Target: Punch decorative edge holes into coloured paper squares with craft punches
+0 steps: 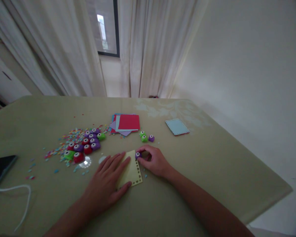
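Pinching a purple one-eyed paper punch [138,156] between thumb and fingers, the person's right hand [155,162] sets it at the upper right of a pale yellow card [133,169]. That is how the head view has it; whether the card's edge sits inside the slot, I can't tell. The left hand [107,181] lies over the card's left part, its grip spread, fingers long across the paper. Small dark heart-like shapes line the right and lower edges.

I'd worry about the card skewing: should the left palm slip, or the punch go in crooked, a shape could land out of line or overlap its neighbour. Pressing near the corner might also tear the thin margin.

As for room, the worktop [199,174] runs open to the right of the right forearm, its edge well apart from the work. Beyond the right hand, two green punches [143,137] and a purple punch [151,138] stand near, so a careless knuckle could knock them. To the left, a cluster of punches [88,149] and loose confetti [53,152] crowd the space past the left fingertips.
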### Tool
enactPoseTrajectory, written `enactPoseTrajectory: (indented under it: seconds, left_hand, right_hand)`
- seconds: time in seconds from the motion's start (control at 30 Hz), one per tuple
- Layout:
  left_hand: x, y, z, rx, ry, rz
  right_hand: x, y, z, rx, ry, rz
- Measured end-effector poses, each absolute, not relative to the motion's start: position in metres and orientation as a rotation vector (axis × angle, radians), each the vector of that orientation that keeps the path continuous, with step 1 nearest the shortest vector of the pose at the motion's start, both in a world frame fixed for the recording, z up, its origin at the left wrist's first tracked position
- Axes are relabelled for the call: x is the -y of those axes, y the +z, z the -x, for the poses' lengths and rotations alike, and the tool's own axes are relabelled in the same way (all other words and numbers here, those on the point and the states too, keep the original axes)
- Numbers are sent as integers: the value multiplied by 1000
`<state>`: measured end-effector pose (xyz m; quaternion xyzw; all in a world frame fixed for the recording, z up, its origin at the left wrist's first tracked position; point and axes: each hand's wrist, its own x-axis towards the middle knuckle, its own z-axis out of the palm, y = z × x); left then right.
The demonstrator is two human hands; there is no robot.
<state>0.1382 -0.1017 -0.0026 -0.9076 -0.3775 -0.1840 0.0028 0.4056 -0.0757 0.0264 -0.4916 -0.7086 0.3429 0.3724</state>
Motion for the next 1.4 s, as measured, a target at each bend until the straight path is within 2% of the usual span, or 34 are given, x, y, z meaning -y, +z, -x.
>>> enactPoseTrajectory:
  seconds: [0.73, 1.17, 1.4]
  left_hand:
    - [103, 15, -148, 1251, -448, 3001]
    - [155, 19, -155, 1281, -425, 3032]
    - [159, 25, -154, 1304, -465, 3020]
  right_hand:
    - [82, 26, -401, 1827, 831, 1291]
    - [128, 28, -396, 1881, 885, 1302]
    - [133, 30, -394, 1873, 879, 1296]
